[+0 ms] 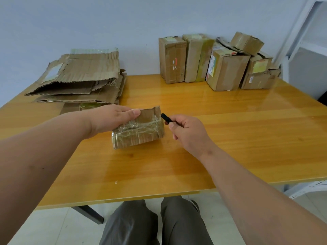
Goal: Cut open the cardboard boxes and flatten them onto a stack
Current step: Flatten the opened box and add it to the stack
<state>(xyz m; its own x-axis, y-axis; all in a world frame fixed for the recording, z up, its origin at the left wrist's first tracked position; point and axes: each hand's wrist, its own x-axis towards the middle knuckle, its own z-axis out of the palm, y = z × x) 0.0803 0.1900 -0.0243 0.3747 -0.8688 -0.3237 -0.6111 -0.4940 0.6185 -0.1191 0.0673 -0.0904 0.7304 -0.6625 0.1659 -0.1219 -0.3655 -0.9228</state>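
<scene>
1. The small brown cardboard box wrapped in clear tape [138, 129] sits on the glossy orange-brown wooden table [230, 138], near the middle and toward the front edge. One flap stands up at its far side.
2. Left hand [113, 119]: fingers curled over the box's far left side, thumb lying on the raised flap, so it grips and steadies the box.
3. Right hand [187, 131]: fingers curled around a small black cutter [166, 118], pinched near its end. The tip is just beside the box's upper right corner; I cannot tell whether it touches.
4. Handling, judged: the box looks light and thin-walled, with crumpled, soft corners. The tape is glossy and probably slippery. Best held by the bare cardboard flap and side walls, pressing down so that it does not slide on the polished top.
5. Surroundings: a stack of flattened brown cardboard sheets [79, 80] lies at the far left; a row of uncut brown cardboard boxes [215, 62] stands at the far right against the pale wall.
6. Nothing lies between the box and the stack. The steadying thumb is near the cutter's likely path.
</scene>
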